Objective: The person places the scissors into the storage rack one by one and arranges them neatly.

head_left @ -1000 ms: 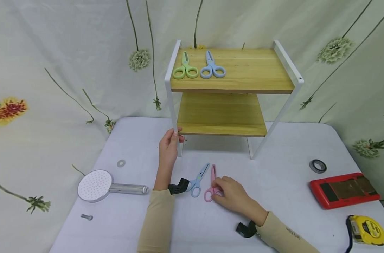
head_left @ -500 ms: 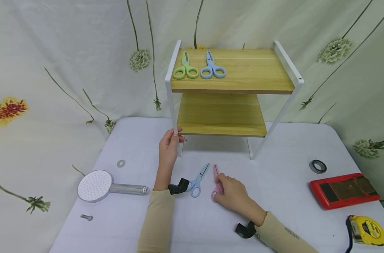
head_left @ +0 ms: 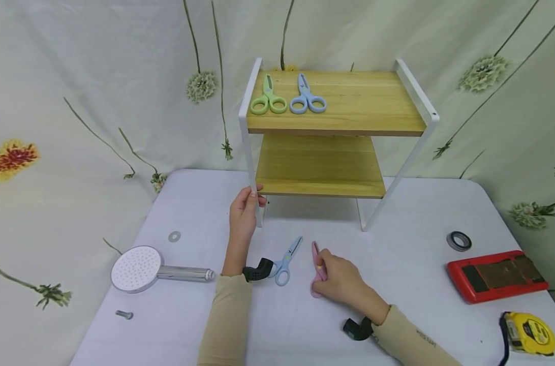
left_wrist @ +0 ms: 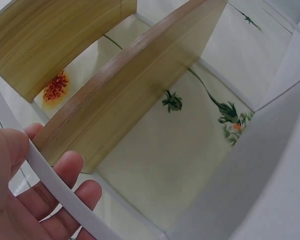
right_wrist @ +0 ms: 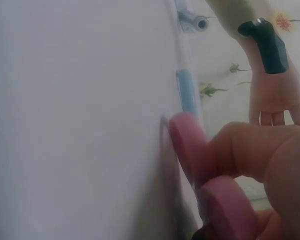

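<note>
At the far left of the white table (head_left: pixel 204 203) lay a small bolt (head_left: pixel 124 314), a round shower head (head_left: pixel 137 262) with its chrome handle pointing right, and a flat washer (head_left: pixel 174 236) a little behind them.

Next came the left hand (head_left: pixel 243 213), raised to the front left leg of the white-framed shelf rack (head_left: pixel 247 147). Its fingers were curled round that leg, thumb on one side and fingers on the other, as the left wrist view showed (left_wrist: pixel 25 190). A black camera mount sat at that wrist.

Just right of the left forearm, blue scissors (head_left: pixel 285 262) lay flat on the table, blades pointing away and to the right, untouched.

Beside them, the right hand (head_left: pixel 339 279) gripped pink scissors (head_left: pixel 317 264) by the handles, fingers bent round the loops. The scissors stood on edge against the table top, tip pointing toward the rack; the right wrist view showed the pink handle (right_wrist: pixel 190 150) pinched between the fingers and touching the table.

Above, on the rack's top board, green scissors (head_left: pixel 268 97) and a second blue pair (head_left: pixel 307 96) lay side by side at the left end, handles toward the front.

Farther right on the table were a dark ring (head_left: pixel 459 240), a red flat case (head_left: pixel 497 274) near it, and a yellow tape measure (head_left: pixel 529 334) at the near right corner.
</note>
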A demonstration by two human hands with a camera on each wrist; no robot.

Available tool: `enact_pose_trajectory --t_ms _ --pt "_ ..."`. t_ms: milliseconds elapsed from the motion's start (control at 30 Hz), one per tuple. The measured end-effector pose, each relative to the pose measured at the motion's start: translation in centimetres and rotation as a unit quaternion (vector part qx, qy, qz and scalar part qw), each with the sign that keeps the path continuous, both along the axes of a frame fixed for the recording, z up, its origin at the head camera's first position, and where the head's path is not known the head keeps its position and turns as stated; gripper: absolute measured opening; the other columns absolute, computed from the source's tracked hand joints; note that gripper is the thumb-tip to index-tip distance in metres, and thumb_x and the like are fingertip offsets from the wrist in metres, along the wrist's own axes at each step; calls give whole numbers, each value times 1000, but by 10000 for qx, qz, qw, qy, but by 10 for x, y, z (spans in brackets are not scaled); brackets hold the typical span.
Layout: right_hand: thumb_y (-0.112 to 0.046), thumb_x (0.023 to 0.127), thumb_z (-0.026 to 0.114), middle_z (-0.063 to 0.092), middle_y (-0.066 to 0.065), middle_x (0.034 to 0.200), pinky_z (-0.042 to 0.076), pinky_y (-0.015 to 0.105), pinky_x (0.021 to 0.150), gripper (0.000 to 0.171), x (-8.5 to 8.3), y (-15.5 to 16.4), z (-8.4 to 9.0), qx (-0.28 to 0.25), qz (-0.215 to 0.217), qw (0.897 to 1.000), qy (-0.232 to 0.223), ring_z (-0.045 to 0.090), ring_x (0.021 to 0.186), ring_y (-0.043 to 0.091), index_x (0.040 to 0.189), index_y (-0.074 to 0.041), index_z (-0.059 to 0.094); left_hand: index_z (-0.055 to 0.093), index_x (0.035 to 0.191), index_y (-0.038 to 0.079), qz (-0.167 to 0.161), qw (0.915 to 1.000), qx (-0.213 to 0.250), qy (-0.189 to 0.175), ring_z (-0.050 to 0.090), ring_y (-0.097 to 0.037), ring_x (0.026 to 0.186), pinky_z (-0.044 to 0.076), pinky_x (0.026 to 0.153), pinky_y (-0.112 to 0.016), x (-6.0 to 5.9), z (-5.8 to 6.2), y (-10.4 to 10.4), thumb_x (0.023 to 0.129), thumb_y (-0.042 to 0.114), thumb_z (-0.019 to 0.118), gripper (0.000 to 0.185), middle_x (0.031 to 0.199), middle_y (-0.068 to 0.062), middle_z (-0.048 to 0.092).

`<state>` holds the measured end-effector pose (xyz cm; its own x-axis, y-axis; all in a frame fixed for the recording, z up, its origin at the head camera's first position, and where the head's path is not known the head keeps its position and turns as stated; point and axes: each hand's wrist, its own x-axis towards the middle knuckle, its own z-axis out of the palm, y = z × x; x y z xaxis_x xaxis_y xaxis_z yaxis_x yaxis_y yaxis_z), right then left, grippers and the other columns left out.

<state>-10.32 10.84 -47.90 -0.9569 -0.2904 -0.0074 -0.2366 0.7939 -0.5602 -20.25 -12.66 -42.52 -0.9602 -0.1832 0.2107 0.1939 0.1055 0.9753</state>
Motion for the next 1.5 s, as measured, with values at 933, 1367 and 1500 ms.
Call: enact_pose_trajectory --t_ms 933,1367,1500 --pt "-13 83 81 53 -9 67 37 18 57 12 -20 28 -3 -1484 1521 9702 -1166 44 61 -1 94 -11 77 65 124 0 32 9999 85 71 62 -9 85 48 94 -33 -1 -1 1 109 16 45 30 85 -2 65" --pt "-14 77 86 55 -10 75 39 17 62 26 -21 31 2 -1629 1786 9677 -714 45 71 0 101 -14 77 65 123 -1 45 9999 103 84 62 -7 84 48 88 -22 -2 -2 1 109 16 45 29 82 6 64" --pt "-14 78 85 58 -7 78 40 18 64 22 -22 33 10 -1999 1735 9636 -369 46 74 1 99 -14 76 65 123 -2 32 9999 111 87 62 -8 85 48 89 -24 -2 -2 2 109 15 46 29 81 6 63"
